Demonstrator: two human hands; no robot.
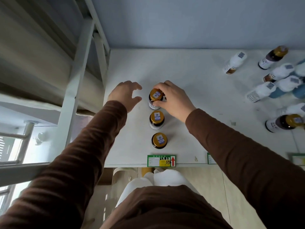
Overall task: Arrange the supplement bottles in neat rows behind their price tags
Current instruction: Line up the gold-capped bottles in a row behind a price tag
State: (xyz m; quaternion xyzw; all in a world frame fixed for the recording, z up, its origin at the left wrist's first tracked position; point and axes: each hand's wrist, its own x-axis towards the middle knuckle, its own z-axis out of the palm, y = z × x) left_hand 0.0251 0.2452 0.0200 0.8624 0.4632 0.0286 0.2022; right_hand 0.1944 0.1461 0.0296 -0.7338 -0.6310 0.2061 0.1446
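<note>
Rack (77, 66): white metal frame, left of the table, beside its left edge.
Left hand (126, 95): above the table's left part, just left of the far bottle, not touching it. Fingers spread and loosely curved; holds nothing.
Table (189, 76): white top against a pale wall.
Far bottle (155, 99): dark glass, gold cap with a sticker, upright, rearmost in the row.
Mid bottle (156, 119): same type, upright, just in front of the far bottle.
Near bottle (159, 140): same type, upright, closest to the front edge.
Row: three bottles in one line running back from the tag, small gaps between them.
Tag (161, 160): green-bordered card with a yellow patch and a red arrow, on the front edge, directly in front of the near bottle.
Right hand (173, 98): fingers and thumb curled round the far bottle's cap, gripping it from the right.
Loose bottles (279, 80): white-capped and gold-capped, unsorted cluster at the table's far right, well apart from the row.
Other tags (212, 158): on the front edge toward the right, partly hidden by the right sleeve.
</note>
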